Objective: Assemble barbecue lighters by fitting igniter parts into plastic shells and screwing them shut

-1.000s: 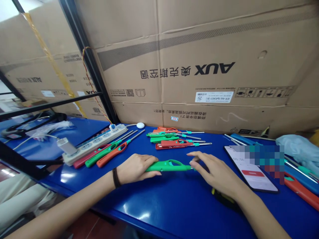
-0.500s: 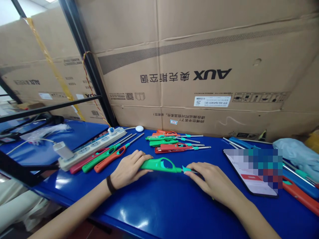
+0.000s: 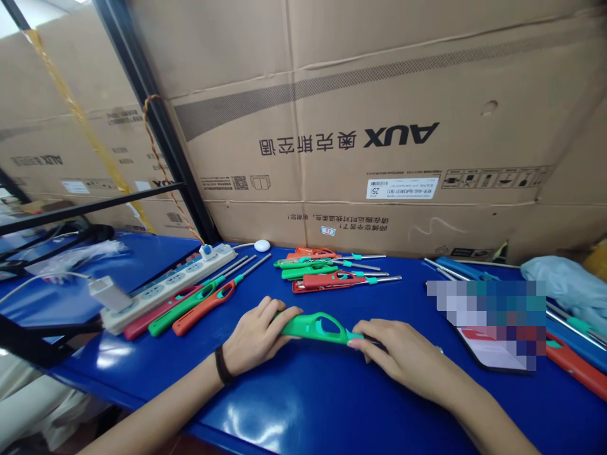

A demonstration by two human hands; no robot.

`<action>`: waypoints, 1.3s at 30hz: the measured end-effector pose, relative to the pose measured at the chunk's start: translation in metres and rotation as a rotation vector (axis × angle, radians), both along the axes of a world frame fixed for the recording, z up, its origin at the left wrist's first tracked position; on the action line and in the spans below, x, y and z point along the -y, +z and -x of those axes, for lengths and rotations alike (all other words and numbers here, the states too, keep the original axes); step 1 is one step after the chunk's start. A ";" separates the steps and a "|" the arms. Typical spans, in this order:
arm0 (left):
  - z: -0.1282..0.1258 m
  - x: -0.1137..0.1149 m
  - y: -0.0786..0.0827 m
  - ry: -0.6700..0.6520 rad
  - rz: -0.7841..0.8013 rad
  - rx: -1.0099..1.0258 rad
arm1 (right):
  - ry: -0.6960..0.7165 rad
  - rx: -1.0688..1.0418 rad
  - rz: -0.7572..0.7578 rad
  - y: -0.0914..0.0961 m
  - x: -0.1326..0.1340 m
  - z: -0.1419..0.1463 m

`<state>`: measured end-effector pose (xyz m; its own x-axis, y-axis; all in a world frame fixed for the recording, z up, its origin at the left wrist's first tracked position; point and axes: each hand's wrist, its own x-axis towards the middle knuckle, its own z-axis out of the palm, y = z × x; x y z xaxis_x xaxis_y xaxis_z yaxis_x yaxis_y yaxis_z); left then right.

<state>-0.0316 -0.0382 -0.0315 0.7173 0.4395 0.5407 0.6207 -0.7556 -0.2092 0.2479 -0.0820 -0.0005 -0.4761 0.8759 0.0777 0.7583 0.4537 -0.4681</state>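
My left hand is wrapped round the handle end of a green long-nosed gas lighter. At its other end my right hand pinches the teal collar where it meets the green body. The metal tube is mostly hidden by my right fingers. Behind my hands lie several red and green lighters, with metal tubes and teal collars showing. To the left rest three whole-looking lighters, the nearest an orange lighter, beside a green lighter and a red lighter.
A white power strip with a plugged-in charger runs along the left. On the right lie a phone, partly blurred out, blue and orange lighters and a pale blue bag. Cardboard walls the table's back.
The teal collar has slid along the tube up against the green body, closing the small gap. My right hand has come closer to my left. The view has shifted slightly.
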 end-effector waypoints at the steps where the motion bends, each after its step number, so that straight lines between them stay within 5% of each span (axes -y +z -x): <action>1: 0.000 0.000 0.000 -0.012 0.007 -0.013 | 0.007 -0.007 0.004 0.000 0.000 0.000; 13: 0.000 -0.002 0.001 -0.051 0.176 -0.088 | 0.038 -0.016 0.087 -0.010 -0.001 0.001; 22: -0.013 0.004 0.009 -0.128 0.525 0.071 | -0.022 -0.106 0.085 -0.006 -0.011 -0.011; 29: -0.029 -0.025 0.026 0.097 0.682 0.123 | -0.146 -0.055 0.086 -0.007 -0.014 -0.022; 39: -0.040 -0.055 0.009 -0.080 0.747 0.108 | -0.196 -0.006 -0.008 -0.009 -0.019 -0.032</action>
<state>0.0085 0.0170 -0.0223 0.7226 0.6650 0.1888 0.5459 -0.7165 0.4343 0.2804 -0.0634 -0.0096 -0.2964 0.9511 0.0874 0.8295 0.3017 -0.4700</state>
